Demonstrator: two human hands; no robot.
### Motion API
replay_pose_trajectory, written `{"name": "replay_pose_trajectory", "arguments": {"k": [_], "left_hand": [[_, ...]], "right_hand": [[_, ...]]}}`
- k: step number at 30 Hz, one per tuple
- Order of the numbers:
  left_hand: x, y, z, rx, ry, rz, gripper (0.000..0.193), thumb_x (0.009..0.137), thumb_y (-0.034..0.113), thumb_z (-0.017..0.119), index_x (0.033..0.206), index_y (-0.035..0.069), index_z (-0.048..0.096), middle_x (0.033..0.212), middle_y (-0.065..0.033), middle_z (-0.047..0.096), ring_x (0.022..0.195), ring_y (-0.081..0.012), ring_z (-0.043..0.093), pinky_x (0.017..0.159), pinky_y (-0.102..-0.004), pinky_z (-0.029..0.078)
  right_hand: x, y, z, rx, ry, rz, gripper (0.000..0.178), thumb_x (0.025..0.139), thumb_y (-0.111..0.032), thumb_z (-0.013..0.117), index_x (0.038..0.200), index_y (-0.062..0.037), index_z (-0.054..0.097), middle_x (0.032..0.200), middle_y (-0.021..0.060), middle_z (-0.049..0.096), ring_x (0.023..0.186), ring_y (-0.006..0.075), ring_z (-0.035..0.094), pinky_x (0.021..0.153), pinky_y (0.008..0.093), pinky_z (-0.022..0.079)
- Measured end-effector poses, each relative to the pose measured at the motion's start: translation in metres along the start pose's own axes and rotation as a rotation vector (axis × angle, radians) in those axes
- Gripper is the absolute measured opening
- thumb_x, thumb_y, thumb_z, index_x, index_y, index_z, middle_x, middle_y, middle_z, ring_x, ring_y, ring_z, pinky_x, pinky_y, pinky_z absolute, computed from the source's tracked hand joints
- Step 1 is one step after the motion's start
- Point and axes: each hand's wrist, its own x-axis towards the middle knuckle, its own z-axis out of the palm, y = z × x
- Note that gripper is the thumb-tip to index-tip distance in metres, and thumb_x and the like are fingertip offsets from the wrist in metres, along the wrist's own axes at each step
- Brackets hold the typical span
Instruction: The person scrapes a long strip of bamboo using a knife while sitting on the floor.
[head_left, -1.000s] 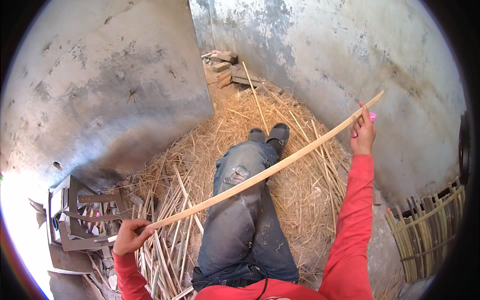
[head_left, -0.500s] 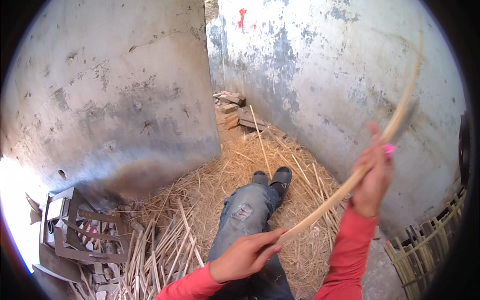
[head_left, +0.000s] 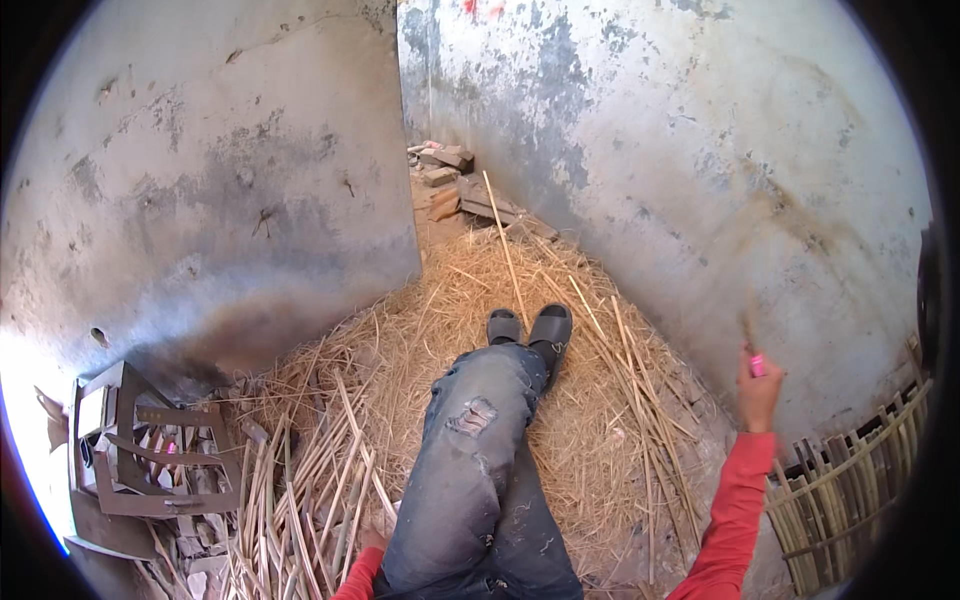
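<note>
My right hand is raised at the right, in front of the wall, with its fingers closed round what looks like a knife with a pink handle. A thin brownish blade points up from it, blurred. My left hand is low at the lower left, beside my thigh, among a pile of pale split strips. Its fingers are mostly hidden, so I cannot see whether they hold a strip.
My outstretched legs lie over straw-like shavings. More long strips lie on the right. A broken brown wooden frame stands at the left, a slatted bamboo piece at the right. Bricks lie by the wall's corner.
The long curved strip that both hands held is out of my hands' view. My left hand has dropped down to the left pile; the right has moved lower, still holding the pink-handled tool.
</note>
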Motion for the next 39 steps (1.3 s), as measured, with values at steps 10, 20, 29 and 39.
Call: {"name": "replay_pose_trajectory", "arguments": {"k": [10,20,29,39], "left_hand": [[0.067,0.044,-0.012,-0.369,-0.328,-0.008,0.092,0.084,0.057,0.074,0.144,-0.008,0.048,0.135,-0.0304,0.061,0.13,-0.0382,0.058,0.109,-0.0424,0.046],[0.081,0.069,0.044,-0.154,-0.126,-0.159,0.043,0.089,0.034,0.075,0.106,-0.002,0.058,0.098,-0.0169,0.068,0.088,-0.0269,0.066,0.08,-0.0399,0.054],[0.072,0.036,0.039,-1.018,0.002,-0.072,0.026,0.1,0.027,0.063,0.096,0.002,0.061,0.074,-0.009,0.065,0.067,-0.0196,0.063,0.061,-0.0374,0.053],[0.122,0.018,-0.052,-1.049,0.883,-0.025,0.038,0.104,0.031,0.056,0.085,0.0,0.068,0.063,-0.0079,0.061,0.043,-0.02,0.049,0.043,-0.0381,0.041]], "right_hand": [[-0.026,0.018,0.136,0.251,0.048,0.33,0.018,0.083,-0.012,0.08,0.092,0.003,0.077,0.073,0.0093,0.074,0.065,0.0118,0.063,0.063,0.0327,0.05],[-0.1,-0.008,0.252,0.408,-0.231,0.484,0.013,0.084,-0.006,0.079,0.092,0.0044,0.077,0.076,0.0057,0.072,0.066,0.0099,0.063,0.062,0.0262,0.049],[-0.093,-0.009,0.261,0.564,-0.236,0.492,0.013,0.083,-0.005,0.078,0.092,0.005,0.077,0.078,0.0077,0.074,0.068,0.0122,0.067,0.066,0.0273,0.053],[-0.039,-0.035,0.213,0.699,-0.163,0.309,0.014,0.088,-0.006,0.074,0.096,0.0059,0.075,0.08,0.0078,0.074,0.072,0.0125,0.069,0.068,0.0271,0.053]]}}
